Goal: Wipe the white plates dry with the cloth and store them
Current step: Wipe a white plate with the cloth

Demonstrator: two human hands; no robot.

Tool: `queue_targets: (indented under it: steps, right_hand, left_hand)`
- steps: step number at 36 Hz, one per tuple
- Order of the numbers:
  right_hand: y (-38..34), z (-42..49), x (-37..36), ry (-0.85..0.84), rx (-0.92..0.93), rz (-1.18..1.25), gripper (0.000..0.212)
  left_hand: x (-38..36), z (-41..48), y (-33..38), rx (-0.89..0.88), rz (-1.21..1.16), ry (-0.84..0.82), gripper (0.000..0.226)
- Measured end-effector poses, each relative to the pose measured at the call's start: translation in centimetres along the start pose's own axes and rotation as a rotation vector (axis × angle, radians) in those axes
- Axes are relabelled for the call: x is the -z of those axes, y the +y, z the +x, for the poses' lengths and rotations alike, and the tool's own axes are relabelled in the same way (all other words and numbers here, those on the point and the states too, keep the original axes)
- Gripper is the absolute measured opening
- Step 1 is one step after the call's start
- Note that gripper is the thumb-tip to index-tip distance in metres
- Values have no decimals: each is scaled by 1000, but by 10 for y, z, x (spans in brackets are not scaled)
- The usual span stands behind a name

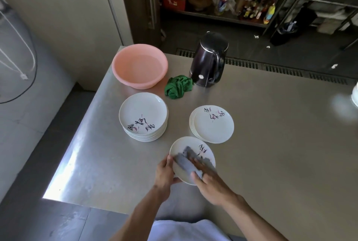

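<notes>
Looking down from the head camera, here is the steel table (271, 124) with the action at its near edge. The left hand (166, 173) grips the white plate (183, 146) by its left rim, thumb on top and fingers curled underneath. The right hand (210, 182) is on the grey cloth (185, 160), fingers laid across it and pressing it onto the face of the plate, with a fold of cloth caught up at the thumb side. The fingers are blurred. The plate sits tilted toward the camera, just in front of the two stacks. I cannot tell whether it touches the table.

On the left stands the taller stack of plates (143, 113), black script and pink marks on the top one. On the right lies the lower stack (213, 130), slightly fanned and near the held plate's far rim. Behind them sits a crumpled green cloth (179, 86), between a pink basin (139, 65) and a dark kettle (208, 60). Beyond the table stand metal shelves (222, 15) crowded with bottles and bags.
</notes>
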State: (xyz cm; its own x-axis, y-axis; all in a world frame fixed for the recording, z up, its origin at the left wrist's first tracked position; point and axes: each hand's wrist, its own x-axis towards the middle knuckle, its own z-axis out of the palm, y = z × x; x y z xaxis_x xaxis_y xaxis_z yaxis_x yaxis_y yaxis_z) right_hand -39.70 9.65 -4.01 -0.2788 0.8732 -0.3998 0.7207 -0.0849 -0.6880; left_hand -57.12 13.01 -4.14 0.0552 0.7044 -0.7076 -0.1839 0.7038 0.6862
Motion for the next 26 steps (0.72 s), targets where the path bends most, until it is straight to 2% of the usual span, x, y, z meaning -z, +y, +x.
queue_targets:
  steps: [3, 6, 9, 14, 18, 20, 21, 23, 26]
  right_hand:
    - [13, 5, 0, -37, -201, -127, 66]
    - [3, 19, -4, 73, -287, -177, 70]
    - [-12, 25, -9, 149, -122, -162, 68]
    - [-10, 12, -8, 45, 237, -162, 56]
    - [15, -4, 0, 251, 323, -381, 50]
    - [25, -6, 4, 382, 269, -406, 49]
    - [28, -6, 5, 456, 217, -342, 48]
    - [31, -7, 9, 545, 24, -71, 41]
    - [33, -8, 12, 593, -335, 306, 22]
  left_hand:
    - [1, -1, -1, -20, 37, 16, 33]
    - [-7, -5, -3, -18, 70, -49, 32]
    - [-13, -6, -2, -33, 70, -90, 35]
    - [-11, 4, 8, -75, 20, -5, 38]
    - [-10, 16, 24, -170, 5, 70, 36]
    - [-13, 21, 31, -202, 20, 69, 36]
    - [-15, 23, 33, -221, 33, 62, 36]
    - [-21, 26, 37, -253, 53, 50, 32]
    - [-31, 35, 39, -241, 56, 68, 33]
